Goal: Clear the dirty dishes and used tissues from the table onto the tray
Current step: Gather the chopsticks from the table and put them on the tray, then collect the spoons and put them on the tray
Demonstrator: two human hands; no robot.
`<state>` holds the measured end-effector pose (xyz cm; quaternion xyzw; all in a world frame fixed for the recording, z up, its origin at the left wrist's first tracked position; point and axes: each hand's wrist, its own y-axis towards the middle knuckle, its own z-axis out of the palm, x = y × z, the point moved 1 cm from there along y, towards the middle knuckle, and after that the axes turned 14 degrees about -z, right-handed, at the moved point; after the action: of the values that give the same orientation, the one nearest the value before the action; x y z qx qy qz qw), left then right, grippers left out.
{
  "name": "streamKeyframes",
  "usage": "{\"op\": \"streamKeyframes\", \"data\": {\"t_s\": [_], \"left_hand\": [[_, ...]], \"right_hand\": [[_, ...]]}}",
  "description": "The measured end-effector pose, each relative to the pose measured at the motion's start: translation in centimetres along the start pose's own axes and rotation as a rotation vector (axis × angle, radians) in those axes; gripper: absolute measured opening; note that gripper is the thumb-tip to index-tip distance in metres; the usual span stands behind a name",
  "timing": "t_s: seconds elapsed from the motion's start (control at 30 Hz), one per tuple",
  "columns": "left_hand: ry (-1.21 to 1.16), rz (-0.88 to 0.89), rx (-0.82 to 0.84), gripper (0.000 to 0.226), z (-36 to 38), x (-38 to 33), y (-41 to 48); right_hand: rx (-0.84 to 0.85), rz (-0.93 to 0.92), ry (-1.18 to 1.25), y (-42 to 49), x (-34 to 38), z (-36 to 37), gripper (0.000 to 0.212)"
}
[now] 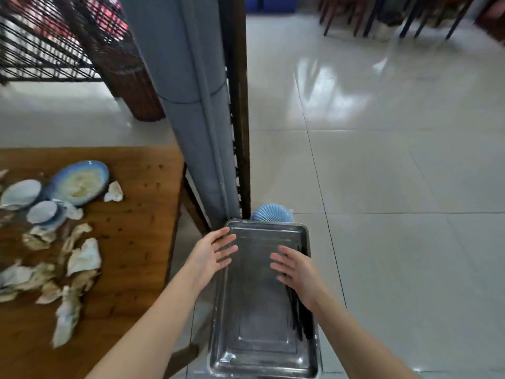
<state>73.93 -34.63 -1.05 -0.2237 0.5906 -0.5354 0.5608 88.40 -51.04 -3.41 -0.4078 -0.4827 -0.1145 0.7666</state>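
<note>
Tray [259,337] sits low at the right of the table [136,242], bare steel, long side running away from the camera. What holds it up is hidden. Both hands are over its far half, and both are wide open. The left hand [210,255] has its fingers spread and straight across the tray's left rim, palm turned inward. The right hand [297,269] mirrors it on the right side, fingers fanned toward the middle. Neither hand holds anything. Whether either one touches the metal, I cannot tell.

Black chopsticks [300,318] lie in the tray along its right wall, partly under the right hand and wrist. Just past the tray's far rim a blue ribbed thing [270,213] pokes up; most of it is hidden.

Over on the table, nothing is cleared yet. A blue plate [79,183] with pale food left on it lies near the far edge, and two bowls [20,194] lie just left of it, one nearer than the other. Crumpled tissues [83,257] trail from the plate toward the near edge in a loose, blurred string, one of them right beside the plate's right rim.

A grey column [196,105] rises between table and tray, with glossy floor [382,187] tiles to the right.
</note>
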Motion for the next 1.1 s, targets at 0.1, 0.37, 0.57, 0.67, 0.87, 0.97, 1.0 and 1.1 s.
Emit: {"op": "streamKeyframes", "data": {"t_s": [0.1, 0.37, 0.57, 0.67, 0.87, 0.97, 1.0, 1.1], "left_hand": [[-0.084, 0.065, -0.004, 0.026, -5.5, -1.9, -3.4], [-0.254, 0.116, -0.016, 0.031, -24.0, 0.3, -11.6], [-0.353, 0.127, -0.154, 0.026, -38.1, 3.3, -18.6], [-0.419, 0.184, -0.209, 0.029, -44.4, 4.6, -21.6], [-0.583, 0.184, -0.352, 0.026, -52.5, 5.1, -25.2], [-0.582, 0.153, -0.381, 0.028, -54.9, 5.4, -25.4], [-0.584, 0.146, -0.388, 0.029, -55.6, 5.5, -25.2], [-0.581, 0.118, -0.404, 0.031, -57.4, 5.6, -24.3]], "right_hand": [[0.065, -0.049, -0.058, -1.0, 1.0, 4.5, 0.027], [0.187, -0.088, -0.151, -7.2, -2.5, 18.8, 0.028], [0.240, -0.020, -0.229, -13.0, -6.6, 30.9, 0.023], [0.275, -0.009, -0.272, -15.0, -8.4, 35.9, 0.022], [0.347, -0.009, -0.346, -16.2, -9.8, 43.7, 0.023], [0.365, -0.002, -0.366, -15.7, -10.8, 46.9, 0.020], [0.369, 0.006, -0.371, -15.5, -11.2, 47.9, 0.019], [0.391, 0.031, -0.416, -14.8, -12.7, 50.7, 0.018]]}}
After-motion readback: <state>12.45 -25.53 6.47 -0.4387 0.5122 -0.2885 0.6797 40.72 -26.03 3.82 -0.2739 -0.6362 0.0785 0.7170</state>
